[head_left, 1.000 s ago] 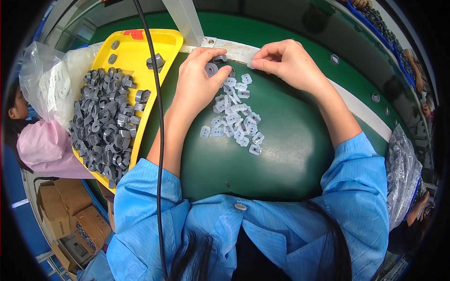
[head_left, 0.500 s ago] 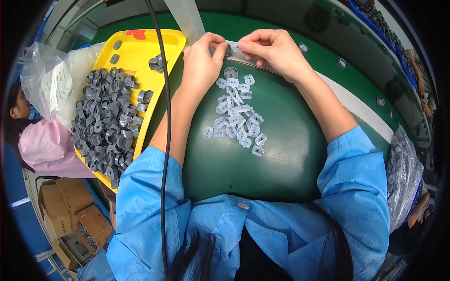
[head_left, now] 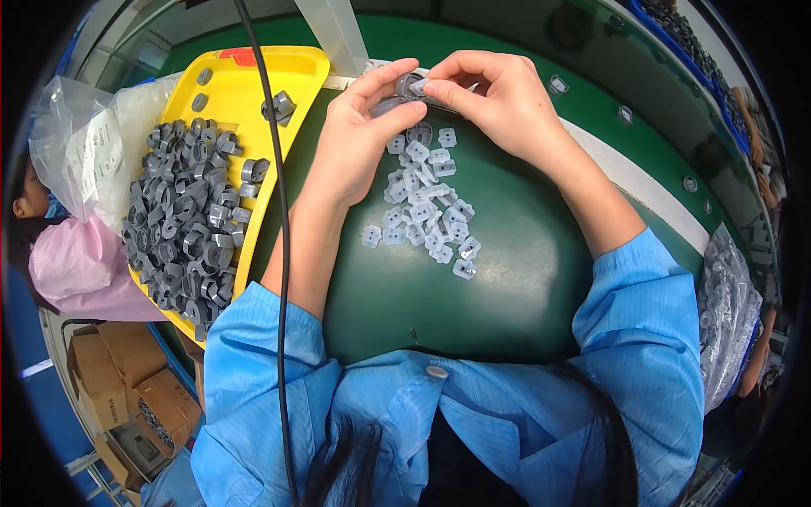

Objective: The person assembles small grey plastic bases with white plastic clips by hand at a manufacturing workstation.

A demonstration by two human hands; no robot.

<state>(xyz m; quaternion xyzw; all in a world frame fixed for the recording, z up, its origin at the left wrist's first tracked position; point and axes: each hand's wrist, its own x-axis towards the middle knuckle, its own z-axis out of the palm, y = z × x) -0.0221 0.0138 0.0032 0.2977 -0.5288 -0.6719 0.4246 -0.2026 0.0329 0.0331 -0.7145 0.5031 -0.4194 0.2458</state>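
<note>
Between thumb and fingers, my left hand [head_left: 359, 127] grips a grey ring-shaped plastic part [head_left: 408, 86] at the far edge of the green work surface [head_left: 507, 287]. My right hand [head_left: 507, 97] pinches a small translucent plastic piece [head_left: 420, 87] against the opening of that part. How deep the piece sits is hidden by the fingers. Just below my hands lies a loose pile of translucent plastic pieces [head_left: 422, 211], each with small holes. One round grey part [head_left: 419, 133] rests at the pile's far end.
A yellow tray [head_left: 291, 72] heaped with grey plastic parts [head_left: 182, 228] stands at left, a black cable [head_left: 283, 253] hanging across its edge. Beyond the pale rim, a green belt [head_left: 591, 93] carries a few spaced parts. A co-worker's pink sleeve [head_left: 89, 266] shows at far left.
My hands have come together: the left hand has turned its grey part upward, and the right has brought the translucent piece to it. The view has shifted slightly.
</note>
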